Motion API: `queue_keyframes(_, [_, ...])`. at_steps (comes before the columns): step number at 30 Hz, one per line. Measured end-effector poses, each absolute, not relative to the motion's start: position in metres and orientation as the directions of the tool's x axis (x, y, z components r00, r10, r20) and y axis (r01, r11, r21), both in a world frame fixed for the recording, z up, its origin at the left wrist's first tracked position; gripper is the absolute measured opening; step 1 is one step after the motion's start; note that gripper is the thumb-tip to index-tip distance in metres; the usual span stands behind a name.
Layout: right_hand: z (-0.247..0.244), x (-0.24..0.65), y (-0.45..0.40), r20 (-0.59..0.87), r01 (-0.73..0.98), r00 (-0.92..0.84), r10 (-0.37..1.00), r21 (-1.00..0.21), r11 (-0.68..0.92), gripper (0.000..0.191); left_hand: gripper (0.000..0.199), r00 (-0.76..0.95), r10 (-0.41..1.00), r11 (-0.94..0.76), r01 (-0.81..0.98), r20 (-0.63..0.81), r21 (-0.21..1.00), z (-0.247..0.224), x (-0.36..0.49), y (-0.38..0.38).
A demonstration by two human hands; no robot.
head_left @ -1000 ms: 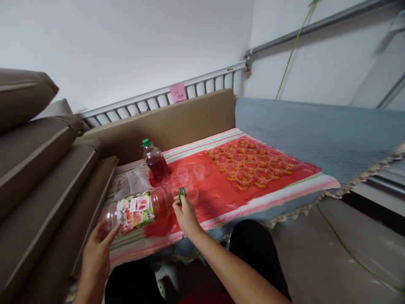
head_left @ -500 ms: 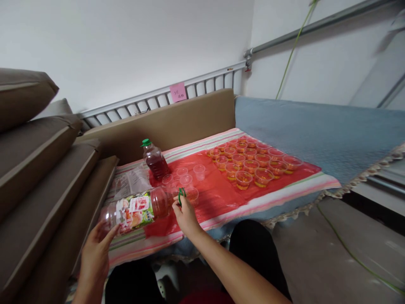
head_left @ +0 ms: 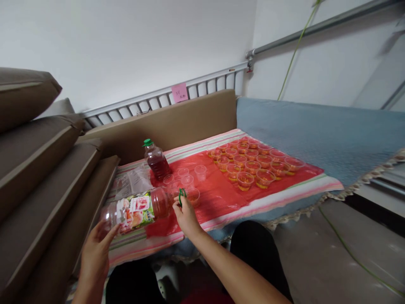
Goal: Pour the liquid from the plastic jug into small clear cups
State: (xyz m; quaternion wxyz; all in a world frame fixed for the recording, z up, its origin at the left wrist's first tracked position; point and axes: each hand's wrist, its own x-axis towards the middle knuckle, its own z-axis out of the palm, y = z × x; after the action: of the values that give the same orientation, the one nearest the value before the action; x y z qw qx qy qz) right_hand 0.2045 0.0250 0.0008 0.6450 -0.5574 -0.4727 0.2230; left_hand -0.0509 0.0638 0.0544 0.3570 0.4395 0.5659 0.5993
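A large clear juice bottle [head_left: 139,211] with a fruit label lies nearly level in the air, its neck to the right. My left hand [head_left: 98,247] supports its base, thumb and fingers around it. My right hand [head_left: 186,215] is closed on the green handle [head_left: 182,196] at its neck. Just beyond the fingers, a clear plastic cup [head_left: 192,196] stands at the bottle's mouth, with some orange tint in it. Several other clear cups [head_left: 200,172] stand behind it. A second bottle [head_left: 158,162], green-capped and holding dark red juice, stands upright behind them.
Rows of cups with yellow-orange contents [head_left: 252,166] stand at the right on red plastic sheeting [head_left: 218,196]. A clear plastic bag [head_left: 133,181] lies at the left. Stacked brown cushions [head_left: 38,190] rise on the left; a padded board [head_left: 190,112] borders the back.
The view has shifted slightly. Both hands keep hold of the tilted bottle in almost the same position at the cup.
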Motion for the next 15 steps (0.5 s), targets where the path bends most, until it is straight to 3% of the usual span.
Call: queue_keyframes(15, [0.0045, 0.2036, 0.0244, 0.377, 0.261, 0.466, 0.8, -0.923, 0.283, 0.009, 0.065, -0.35, 0.927, -0.113, 0.092, 0.138, 0.989, 0.0524, -0.0543, 0.0658])
